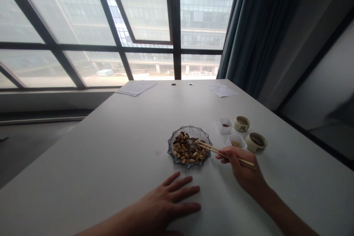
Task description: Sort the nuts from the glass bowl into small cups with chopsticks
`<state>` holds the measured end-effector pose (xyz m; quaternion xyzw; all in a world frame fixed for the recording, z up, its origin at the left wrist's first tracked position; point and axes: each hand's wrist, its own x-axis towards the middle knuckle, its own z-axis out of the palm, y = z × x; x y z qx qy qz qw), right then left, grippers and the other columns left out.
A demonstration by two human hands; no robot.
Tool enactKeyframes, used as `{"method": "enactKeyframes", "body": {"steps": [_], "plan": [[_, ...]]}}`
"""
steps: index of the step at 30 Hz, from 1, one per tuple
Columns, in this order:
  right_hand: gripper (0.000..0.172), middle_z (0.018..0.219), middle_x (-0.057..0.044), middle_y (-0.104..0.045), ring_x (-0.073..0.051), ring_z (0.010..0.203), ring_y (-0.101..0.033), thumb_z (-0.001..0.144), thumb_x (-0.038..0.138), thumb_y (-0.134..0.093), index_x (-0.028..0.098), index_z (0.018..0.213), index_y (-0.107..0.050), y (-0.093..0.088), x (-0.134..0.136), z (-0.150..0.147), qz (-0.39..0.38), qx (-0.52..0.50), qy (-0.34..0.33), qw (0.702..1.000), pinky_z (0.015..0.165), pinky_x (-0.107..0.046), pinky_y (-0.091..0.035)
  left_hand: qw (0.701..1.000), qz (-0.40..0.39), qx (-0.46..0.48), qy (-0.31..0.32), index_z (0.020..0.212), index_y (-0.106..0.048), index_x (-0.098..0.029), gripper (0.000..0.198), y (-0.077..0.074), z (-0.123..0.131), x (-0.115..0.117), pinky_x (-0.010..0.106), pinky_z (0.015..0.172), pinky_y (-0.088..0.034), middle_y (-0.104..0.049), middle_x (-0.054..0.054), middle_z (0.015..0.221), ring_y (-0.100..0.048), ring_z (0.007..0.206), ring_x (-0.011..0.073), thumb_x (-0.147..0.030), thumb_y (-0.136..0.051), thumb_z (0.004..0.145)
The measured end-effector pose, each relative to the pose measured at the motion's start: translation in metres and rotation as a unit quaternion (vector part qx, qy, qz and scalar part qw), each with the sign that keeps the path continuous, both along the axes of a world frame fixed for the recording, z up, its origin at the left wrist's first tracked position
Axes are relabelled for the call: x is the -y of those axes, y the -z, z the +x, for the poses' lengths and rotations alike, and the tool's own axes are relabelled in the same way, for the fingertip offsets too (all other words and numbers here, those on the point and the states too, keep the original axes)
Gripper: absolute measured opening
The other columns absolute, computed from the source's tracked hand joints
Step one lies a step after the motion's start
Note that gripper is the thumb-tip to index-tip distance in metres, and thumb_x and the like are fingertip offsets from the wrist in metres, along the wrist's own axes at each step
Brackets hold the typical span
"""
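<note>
My right hand [243, 171] grips a pair of wooden chopsticks [221, 152], whose tips reach over the right side of a scalloped glass dish [193, 131] filled with mixed nuts and seeds [187, 150]. Whether anything is pinched between the tips I cannot tell. My left hand [168, 202] lies flat on the white table [110, 155], fingers spread, just in front of the dish and touching nothing else.
Right of the dish stand two small white square cups [225, 125] [236, 141] and two round cream cups [242, 123] [256, 142]. Papers [136, 87] [222, 90] lie at the table's far edge. Large windows and a dark curtain [257, 33] stand behind.
</note>
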<state>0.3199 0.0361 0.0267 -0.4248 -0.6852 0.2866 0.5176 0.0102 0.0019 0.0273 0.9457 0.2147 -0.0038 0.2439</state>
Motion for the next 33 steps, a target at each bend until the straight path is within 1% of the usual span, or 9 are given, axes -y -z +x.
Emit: {"method": "enactKeyframes", "body": {"steps": [3, 5, 10, 16, 20, 23, 28, 31, 33], "plan": [[0.037, 0.090, -0.011, -0.083, -0.023, 0.076, -0.080, 0.105, 0.045, -0.060, 0.018, 0.092, -0.082, 0.007, -0.003, 0.001, -0.025, -0.036, 0.023, 0.999, 0.068, -0.032, -0.067, 1.000, 0.002, -0.004, 0.001, 0.162, -0.042, -0.038, 0.080, 0.000, 0.000, 0.000, 0.060, 0.130, -0.005, -0.030, 0.000, 0.173, -0.025, 0.159, 0.0385, -0.039, -0.077, 0.091], [0.039, 0.089, -0.012, -0.083, -0.025, 0.074, -0.081, 0.103, 0.050, -0.062, 0.017, 0.092, -0.082, 0.009, -0.005, 0.002, -0.043, -0.064, 0.039, 0.996, 0.067, -0.033, -0.068, 1.000, 0.001, 0.000, 0.003, 0.162, -0.042, -0.037, 0.080, 0.000, -0.001, 0.000, 0.060, 0.130, -0.004, -0.029, 0.000, 0.173, -0.025, 0.159, 0.0388, -0.039, -0.077, 0.091], [0.043, 0.081, -0.012, -0.082, -0.025, 0.067, -0.080, 0.098, 0.055, -0.066, 0.015, 0.092, -0.080, 0.007, -0.007, 0.002, -0.073, -0.083, 0.058, 0.992, 0.062, -0.033, -0.067, 1.000, -0.005, -0.002, 0.004, 0.163, -0.042, -0.036, 0.080, 0.000, -0.001, 0.000, 0.061, 0.129, -0.003, -0.029, 0.001, 0.174, -0.024, 0.159, 0.0396, -0.039, -0.077, 0.091], [0.045, 0.082, -0.013, -0.082, -0.026, 0.070, -0.081, 0.097, 0.058, -0.067, 0.016, 0.092, -0.080, 0.010, -0.009, -0.001, -0.093, -0.098, 0.047, 0.990, 0.063, -0.033, -0.068, 1.000, 0.004, 0.005, 0.000, 0.162, -0.043, -0.037, 0.080, 0.001, 0.000, 0.000, 0.059, 0.130, -0.003, -0.031, 0.000, 0.173, -0.025, 0.159, 0.0383, -0.039, -0.078, 0.090], [0.047, 0.086, -0.014, -0.083, -0.029, 0.075, -0.082, 0.093, 0.061, -0.072, 0.015, 0.090, -0.081, 0.012, -0.011, -0.004, -0.105, -0.125, 0.061, 0.985, 0.062, -0.034, -0.069, 1.000, 0.007, 0.008, -0.001, 0.162, -0.043, -0.038, 0.083, 0.000, 0.000, 0.001, 0.059, 0.130, -0.004, -0.033, 0.000, 0.172, -0.026, 0.159, 0.0381, -0.036, -0.081, 0.088], [0.049, 0.086, -0.015, -0.083, -0.030, 0.073, -0.082, 0.089, 0.062, -0.076, 0.013, 0.087, -0.080, 0.012, -0.012, -0.006, -0.107, -0.151, 0.080, 0.979, 0.061, -0.035, -0.070, 1.000, -0.002, -0.007, -0.003, 0.162, -0.042, -0.038, 0.082, -0.002, 0.000, 0.000, 0.060, 0.129, -0.004, -0.030, -0.001, 0.173, -0.024, 0.160, 0.0373, -0.037, -0.079, 0.090], [0.050, 0.080, -0.015, -0.082, -0.031, 0.067, -0.081, 0.085, 0.063, -0.079, 0.013, 0.082, -0.079, 0.007, -0.009, -0.009, -0.092, -0.178, 0.103, 0.974, 0.057, -0.035, -0.070, 1.000, -0.005, -0.028, -0.005, 0.163, -0.041, -0.040, 0.079, -0.002, 0.000, 0.000, 0.064, 0.128, -0.005, -0.026, -0.003, 0.174, -0.021, 0.160, 0.0372, -0.040, -0.077, 0.092], [0.048, 0.077, -0.014, -0.081, -0.031, 0.067, -0.081, 0.087, 0.062, -0.078, 0.014, 0.083, -0.080, -0.002, -0.008, -0.004, -0.067, -0.173, 0.117, 0.976, 0.059, -0.035, -0.070, 0.999, -0.003, -0.035, -0.001, 0.163, -0.039, -0.039, 0.083, 0.000, 0.000, 0.000, 0.064, 0.127, -0.005, -0.025, -0.003, 0.174, -0.020, 0.161, 0.0373, -0.037, -0.078, 0.090], [0.046, 0.077, -0.013, -0.081, -0.030, 0.067, -0.082, 0.089, 0.060, -0.076, 0.014, 0.085, -0.080, -0.011, -0.009, 0.006, -0.039, -0.174, 0.143, 0.973, 0.061, -0.035, -0.070, 1.000, 0.001, -0.024, 0.000, 0.163, -0.040, -0.039, 0.084, 0.000, -0.001, 0.000, 0.063, 0.128, -0.005, -0.026, -0.002, 0.174, -0.021, 0.160, 0.0372, -0.036, -0.079, 0.089]]}}
